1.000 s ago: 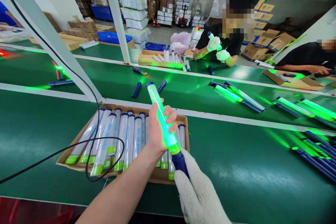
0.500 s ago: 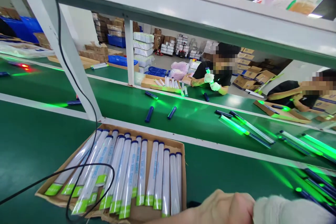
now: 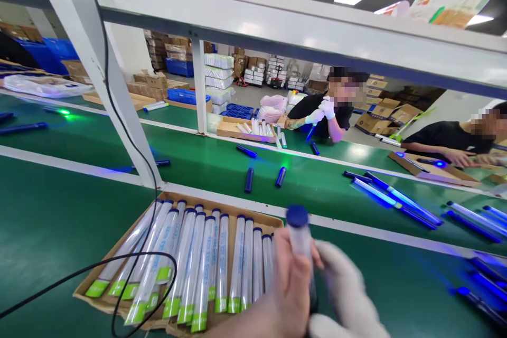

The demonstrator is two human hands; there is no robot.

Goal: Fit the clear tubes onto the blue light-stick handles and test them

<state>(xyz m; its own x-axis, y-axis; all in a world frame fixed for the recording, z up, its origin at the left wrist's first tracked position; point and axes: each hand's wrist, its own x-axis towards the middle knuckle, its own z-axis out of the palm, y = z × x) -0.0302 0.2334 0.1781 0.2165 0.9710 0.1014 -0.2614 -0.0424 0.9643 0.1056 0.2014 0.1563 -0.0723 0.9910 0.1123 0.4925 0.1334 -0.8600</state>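
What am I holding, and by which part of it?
A tube, in your left grip, just below its blue cap. Blur hides whether the right grip holds it too.

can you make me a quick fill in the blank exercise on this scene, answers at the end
1. The left hand is bare, but the right hand wears a white ____.
2. The capped tube in the left hand has a cap coloured dark ____.
3. The clear tubes lying in the cardboard tray have near ends banded in bright ____.
4. The cable that loops over the cardboard tray is coloured ____.

Missing words: glove; blue; green; black.
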